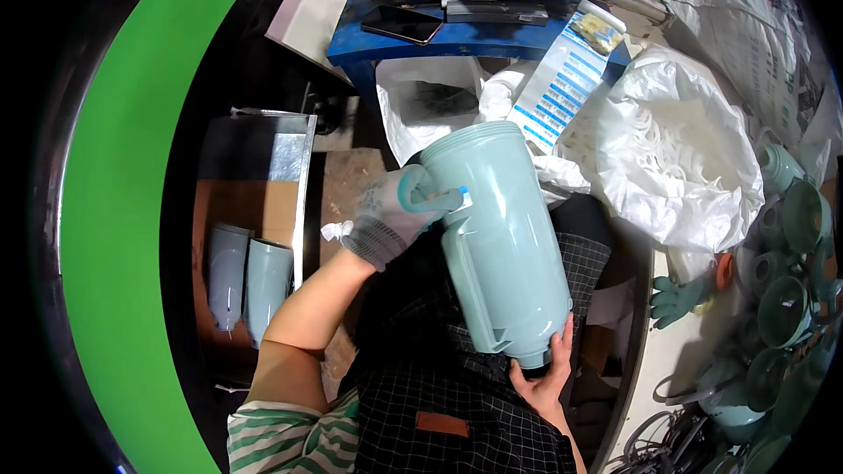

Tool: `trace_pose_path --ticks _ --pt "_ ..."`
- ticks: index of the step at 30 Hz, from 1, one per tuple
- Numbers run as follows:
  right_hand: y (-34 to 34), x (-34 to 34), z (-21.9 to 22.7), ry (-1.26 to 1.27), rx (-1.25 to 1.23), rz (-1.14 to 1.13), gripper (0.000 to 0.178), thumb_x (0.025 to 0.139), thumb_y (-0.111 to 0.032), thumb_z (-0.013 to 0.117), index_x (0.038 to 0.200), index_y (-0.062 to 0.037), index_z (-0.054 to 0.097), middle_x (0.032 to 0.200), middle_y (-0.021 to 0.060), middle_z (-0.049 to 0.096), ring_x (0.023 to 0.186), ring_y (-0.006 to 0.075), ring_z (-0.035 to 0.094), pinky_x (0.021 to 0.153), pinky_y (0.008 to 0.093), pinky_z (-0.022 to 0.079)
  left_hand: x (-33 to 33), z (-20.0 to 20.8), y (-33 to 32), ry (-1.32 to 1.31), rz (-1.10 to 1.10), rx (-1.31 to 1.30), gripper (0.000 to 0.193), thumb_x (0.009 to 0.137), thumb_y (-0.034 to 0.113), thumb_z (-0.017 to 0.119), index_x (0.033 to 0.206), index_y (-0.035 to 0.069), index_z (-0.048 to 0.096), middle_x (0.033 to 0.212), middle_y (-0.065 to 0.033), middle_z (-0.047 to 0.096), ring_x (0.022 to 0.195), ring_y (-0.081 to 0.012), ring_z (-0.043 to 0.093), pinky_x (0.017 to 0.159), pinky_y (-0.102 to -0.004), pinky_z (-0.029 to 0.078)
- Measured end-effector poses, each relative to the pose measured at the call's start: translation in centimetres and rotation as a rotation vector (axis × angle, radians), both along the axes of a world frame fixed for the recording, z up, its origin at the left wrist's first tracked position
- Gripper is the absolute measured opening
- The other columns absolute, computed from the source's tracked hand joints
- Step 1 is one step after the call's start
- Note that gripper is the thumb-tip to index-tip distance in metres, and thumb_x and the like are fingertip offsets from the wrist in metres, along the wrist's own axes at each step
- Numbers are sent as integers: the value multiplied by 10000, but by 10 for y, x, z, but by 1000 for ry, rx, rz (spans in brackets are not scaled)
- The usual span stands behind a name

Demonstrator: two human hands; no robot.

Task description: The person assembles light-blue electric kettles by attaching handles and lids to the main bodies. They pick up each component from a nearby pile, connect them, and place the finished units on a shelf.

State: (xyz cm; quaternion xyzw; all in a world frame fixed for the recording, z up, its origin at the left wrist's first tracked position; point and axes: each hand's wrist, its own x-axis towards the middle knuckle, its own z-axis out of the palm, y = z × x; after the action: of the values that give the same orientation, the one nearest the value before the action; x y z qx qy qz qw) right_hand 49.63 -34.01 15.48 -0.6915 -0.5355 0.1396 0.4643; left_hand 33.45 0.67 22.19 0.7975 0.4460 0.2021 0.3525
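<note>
A pale blue-green plastic thermos flask casing (518, 246) lies tilted over my lap, its wide threaded end pointing away and its handle on the left side. My left hand (399, 206), in a grey glove with a teal palm, is closed against the casing's upper left side. One gloved finger presses a small blue-and-white sticker (464, 198) on the surface; the other fingers are curled and partly hidden. At the narrow near end, my bare right hand (549, 377) grips the casing from below and the right.
A blue bench (351, 46) ahead carries a phone (402, 25) and a sticker sheet (562, 83). White rings fill a plastic bag (676, 158) at right, near green plastic parts (781, 312) and a glove (676, 300). Two casings (268, 285) lie in a box left, beside a green surface (123, 211).
</note>
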Motion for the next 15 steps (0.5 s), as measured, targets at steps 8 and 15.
trace_pose_path --ticks 8,15 --pt "1 27 44 847 -189 -88 1192 708 -276 913 1619 4 197 1512 226 437 1367 320 485 1143 471 389 16 -2 28 -307 -131 -197 718 939 414 753 1468 18 472 1415 -237 544 1305 -375 551 1134 -435 426" --pt "34 59 96 1217 174 -260 1040 764 -490 776 1579 -63 293 1400 192 528 1077 341 662 706 405 604 181 107 122 -141 -260 956 811 956 520 654 1542 25 389 1529 -228 466 1334 -413 542 1101 -481 458"
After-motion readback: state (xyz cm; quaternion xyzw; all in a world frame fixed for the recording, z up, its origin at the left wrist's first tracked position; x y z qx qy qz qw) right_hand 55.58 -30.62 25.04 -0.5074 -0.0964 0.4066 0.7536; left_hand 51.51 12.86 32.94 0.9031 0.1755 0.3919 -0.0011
